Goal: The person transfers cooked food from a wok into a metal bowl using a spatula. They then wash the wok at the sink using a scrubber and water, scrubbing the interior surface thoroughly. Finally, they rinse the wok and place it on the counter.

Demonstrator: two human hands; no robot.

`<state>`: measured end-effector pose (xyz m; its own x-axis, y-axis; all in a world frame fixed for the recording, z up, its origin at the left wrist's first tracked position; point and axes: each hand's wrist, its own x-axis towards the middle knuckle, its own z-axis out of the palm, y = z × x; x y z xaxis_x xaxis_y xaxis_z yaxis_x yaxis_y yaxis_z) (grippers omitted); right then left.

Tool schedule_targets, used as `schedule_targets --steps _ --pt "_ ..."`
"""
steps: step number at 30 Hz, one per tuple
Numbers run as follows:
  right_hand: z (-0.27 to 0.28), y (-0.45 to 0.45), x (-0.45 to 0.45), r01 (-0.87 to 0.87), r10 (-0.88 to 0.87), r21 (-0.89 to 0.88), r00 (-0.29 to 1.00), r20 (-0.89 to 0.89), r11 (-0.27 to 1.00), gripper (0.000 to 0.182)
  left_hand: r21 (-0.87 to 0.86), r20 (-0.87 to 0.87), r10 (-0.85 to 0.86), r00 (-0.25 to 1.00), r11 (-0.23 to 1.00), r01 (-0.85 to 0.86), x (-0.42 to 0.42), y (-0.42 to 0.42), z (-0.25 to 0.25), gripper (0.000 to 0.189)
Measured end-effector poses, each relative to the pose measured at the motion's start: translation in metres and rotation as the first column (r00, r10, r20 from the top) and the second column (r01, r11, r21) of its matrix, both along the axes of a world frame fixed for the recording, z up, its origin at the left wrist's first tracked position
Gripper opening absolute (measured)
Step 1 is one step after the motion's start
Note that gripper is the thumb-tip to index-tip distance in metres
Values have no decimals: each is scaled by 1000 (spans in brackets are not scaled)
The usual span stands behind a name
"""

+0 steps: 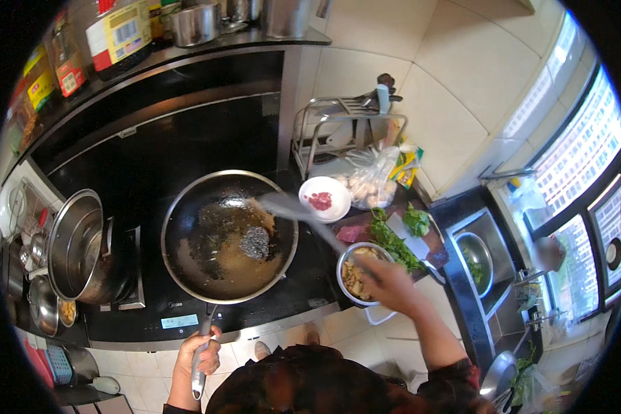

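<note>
My left hand [201, 353] grips the metal handle [205, 331] of a wide frying pan [186, 259] on the black cooktop. A thin layer of brownish liquid [227, 264] coats the pan's bottom. One grey speckled patch in it may be a reflection. My right hand [390, 284] is closed around a spatula [323, 230], which is blurred by motion. Its blade hangs over the pan's right rim. Below that hand stands a metal bowl [365, 300] of pale brown chopped pieces [353, 277], partly hidden by it. Behind, a white bowl [336, 211] holds small red meat pieces [321, 201].
Right of the pan, a cutting board [437, 243] carries leafy greens [393, 240], raw meat [349, 233] and a cleaver [408, 237]. A bag of eggs [372, 181] and a utensil rack [310, 124] stand behind. A large pot [75, 243] sits left; a sink [497, 243] lies far right.
</note>
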<state>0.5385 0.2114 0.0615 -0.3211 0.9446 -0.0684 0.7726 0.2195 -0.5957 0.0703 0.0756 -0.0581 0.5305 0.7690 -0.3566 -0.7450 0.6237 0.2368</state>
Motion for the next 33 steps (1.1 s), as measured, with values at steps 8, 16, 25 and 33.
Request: schedule_targets --steps 8,16,25,33 --pt "-88 15 211 468 -564 345 780 272 814 29 -56 -167 -26 986 998 17 -11 4 -6 30" --pt "-133 72 222 505 -536 211 676 506 837 41 -114 -163 -121 979 988 103 -8 18 14 27" --pt "-25 113 -195 -613 512 183 761 398 768 39 -24 -114 32 993 999 -35 -1 9 7 28" --pt "-128 155 -264 -868 825 -31 458 331 495 16 -23 77 63 995 998 -62 -3 1 -1 24"
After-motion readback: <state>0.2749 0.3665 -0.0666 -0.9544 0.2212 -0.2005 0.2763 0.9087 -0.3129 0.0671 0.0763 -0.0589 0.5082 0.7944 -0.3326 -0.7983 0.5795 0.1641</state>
